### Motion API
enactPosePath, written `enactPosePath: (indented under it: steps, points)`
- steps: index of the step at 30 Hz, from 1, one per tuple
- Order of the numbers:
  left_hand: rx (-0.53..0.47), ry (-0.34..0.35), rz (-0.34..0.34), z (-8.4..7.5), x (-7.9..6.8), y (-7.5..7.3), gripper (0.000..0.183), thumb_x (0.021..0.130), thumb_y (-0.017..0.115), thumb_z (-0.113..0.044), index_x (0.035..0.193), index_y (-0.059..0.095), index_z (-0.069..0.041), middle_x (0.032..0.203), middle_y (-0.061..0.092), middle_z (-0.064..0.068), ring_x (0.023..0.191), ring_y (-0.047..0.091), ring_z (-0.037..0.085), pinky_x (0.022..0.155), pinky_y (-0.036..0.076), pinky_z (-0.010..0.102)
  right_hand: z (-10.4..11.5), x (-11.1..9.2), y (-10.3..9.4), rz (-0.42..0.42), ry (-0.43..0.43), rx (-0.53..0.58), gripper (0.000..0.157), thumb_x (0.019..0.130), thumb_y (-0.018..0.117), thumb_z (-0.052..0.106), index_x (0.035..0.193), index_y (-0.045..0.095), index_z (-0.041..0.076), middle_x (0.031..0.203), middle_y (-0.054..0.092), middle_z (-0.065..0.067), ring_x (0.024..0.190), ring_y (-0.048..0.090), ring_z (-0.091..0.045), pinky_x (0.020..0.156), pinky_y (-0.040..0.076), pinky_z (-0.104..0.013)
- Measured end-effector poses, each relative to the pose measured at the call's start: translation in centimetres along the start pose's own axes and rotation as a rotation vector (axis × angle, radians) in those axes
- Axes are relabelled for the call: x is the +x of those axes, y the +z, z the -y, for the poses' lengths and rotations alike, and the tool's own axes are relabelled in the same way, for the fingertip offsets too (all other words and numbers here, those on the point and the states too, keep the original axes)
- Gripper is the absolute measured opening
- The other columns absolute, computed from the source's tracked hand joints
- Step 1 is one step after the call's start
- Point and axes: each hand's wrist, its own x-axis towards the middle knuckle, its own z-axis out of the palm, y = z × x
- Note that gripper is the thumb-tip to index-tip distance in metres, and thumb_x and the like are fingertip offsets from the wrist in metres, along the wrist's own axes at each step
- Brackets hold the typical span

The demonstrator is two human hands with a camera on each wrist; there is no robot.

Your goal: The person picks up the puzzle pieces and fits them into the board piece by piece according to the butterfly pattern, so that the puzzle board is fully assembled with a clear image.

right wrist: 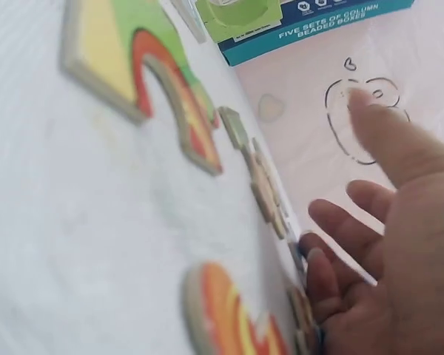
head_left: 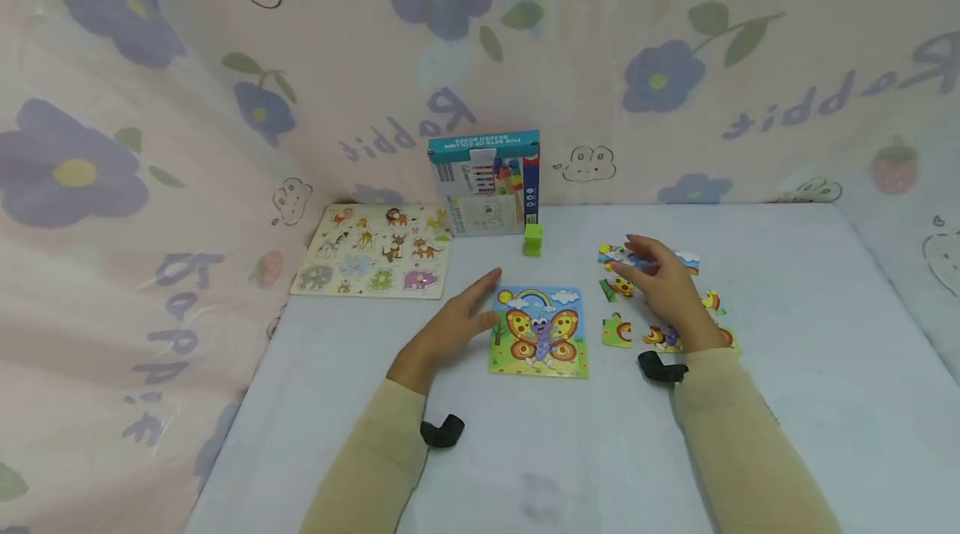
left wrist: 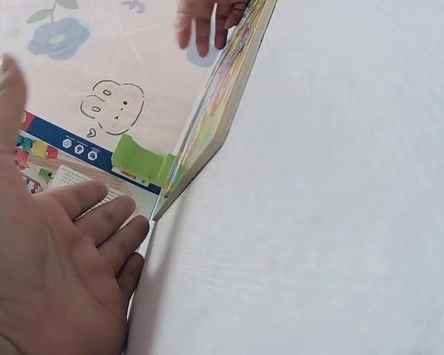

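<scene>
A square butterfly picture board (head_left: 542,334) lies flat at the middle of the table. My left hand (head_left: 452,327) is at its left edge, fingers extended and thumb apart; in the left wrist view that hand (left wrist: 66,251) holds nothing. Several loose jigsaw pieces (head_left: 617,331) are spread to the board's right. Over them hovers my right hand (head_left: 666,288), thumb apart from loosely bent fingers, hiding some pieces. From the right wrist, a piece with a red-orange curve (right wrist: 181,111) appears close up, and the hand (right wrist: 385,244) shows nothing between thumb and fingers.
A small green block (head_left: 532,240) stands behind the butterfly board, in front of an upright teal-and-white box (head_left: 487,184). At the back left lies an animal puzzle board (head_left: 372,255). A flower-printed curtain (head_left: 525,59) hangs behind the white table (head_left: 787,434).
</scene>
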Motion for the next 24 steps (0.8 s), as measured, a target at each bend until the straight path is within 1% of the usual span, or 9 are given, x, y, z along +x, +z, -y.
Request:
enactPosePath:
  steps: [2,4,7,9,12,14,17,21,24]
  points:
    - [0.049,-0.044,0.010,-0.1,0.1,0.1,0.095,0.099,0.074,-0.060,0.175,0.028,-0.026,0.177,0.025,-0.010,0.163,0.018,0.015,0.130,0.017,0.046,-0.7,0.2,0.1,0.018,-0.019,-0.060,0.076,0.107,0.071,0.046,0.166,0.044,0.007,0.163,0.049,-0.020,0.147,0.043,-0.044,0.117,0.036,-0.066]
    - [0.086,-0.083,0.020,-0.3,0.1,0.1,0.100,0.094,0.084,-0.051,0.175,0.030,-0.029,0.177,0.026,-0.010,0.163,0.020,0.020,0.130,0.019,0.049,-0.8,0.5,0.2,0.039,-0.029,-0.117,0.073,0.109,0.069,0.041,0.167,0.042,0.005,0.164,0.045,-0.023,0.151,0.037,-0.046,0.120,0.031,-0.067]
    - [0.167,-0.139,0.048,-0.4,-0.1,0.0,0.113,0.083,0.092,-0.055,0.175,0.029,-0.036,0.177,0.025,-0.014,0.164,0.017,0.027,0.129,0.018,0.056,-0.6,0.7,0.3,0.068,-0.039,-0.212,0.072,0.111,0.066,0.035,0.167,0.038,0.000,0.166,0.039,-0.028,0.154,0.029,-0.051,0.123,0.024,-0.070]
    - [0.234,-0.149,0.078,-0.3,-0.2,-0.1,0.125,0.075,0.097,-0.058,0.175,0.026,-0.037,0.177,0.021,-0.017,0.165,0.012,0.026,0.130,0.013,0.056,-0.5,0.9,0.4,0.078,-0.035,-0.256,0.071,0.112,0.064,0.033,0.166,0.037,-0.004,0.167,0.035,-0.030,0.153,0.028,-0.054,0.122,0.024,-0.071]
    - [0.345,-0.116,0.126,-0.2,-0.2,-0.5,0.137,0.067,0.100,-0.060,0.176,0.022,-0.033,0.179,0.012,-0.018,0.165,0.002,0.017,0.131,0.001,0.049,0.2,1.3,0.6,0.083,-0.026,-0.290,0.068,0.112,0.065,0.031,0.163,0.041,-0.007,0.167,0.031,-0.032,0.152,0.025,-0.057,0.120,0.025,-0.073]
    - [0.405,-0.082,0.153,0.0,-0.1,-0.6,0.142,0.066,0.101,-0.060,0.177,0.019,-0.027,0.180,0.007,-0.016,0.164,-0.002,0.010,0.130,-0.006,0.043,0.5,1.5,0.8,0.075,-0.005,-0.297,0.065,0.111,0.067,0.031,0.159,0.046,-0.007,0.166,0.031,-0.031,0.150,0.025,-0.058,0.118,0.026,-0.074]
    - [0.450,-0.062,0.175,0.2,-0.1,-0.5,0.144,0.067,0.100,-0.062,0.177,0.016,-0.023,0.181,0.003,-0.013,0.163,-0.007,0.007,0.129,-0.009,0.040,0.7,1.5,1.0,0.041,0.038,-0.274,0.061,0.108,0.072,0.030,0.154,0.052,-0.005,0.163,0.035,-0.031,0.149,0.030,-0.055,0.119,0.028,-0.071]
    - [0.458,-0.069,0.187,0.2,-0.2,-0.4,0.143,0.069,0.098,-0.063,0.177,0.014,-0.022,0.181,0.001,-0.012,0.162,-0.010,0.007,0.129,-0.011,0.040,0.4,1.1,1.3,-0.015,0.080,-0.191,0.060,0.106,0.076,0.027,0.151,0.051,-0.003,0.153,0.047,-0.029,0.142,0.042,-0.050,0.117,0.034,-0.067]
    - [0.462,-0.072,0.193,0.0,-0.2,-0.3,0.142,0.070,0.098,-0.063,0.177,0.014,-0.020,0.181,0.001,-0.010,0.162,-0.010,0.007,0.129,-0.010,0.041,0.2,0.7,1.4,-0.038,0.083,-0.127,0.059,0.106,0.076,0.023,0.154,0.049,0.001,0.144,0.056,-0.026,0.135,0.050,-0.046,0.112,0.040,-0.065]
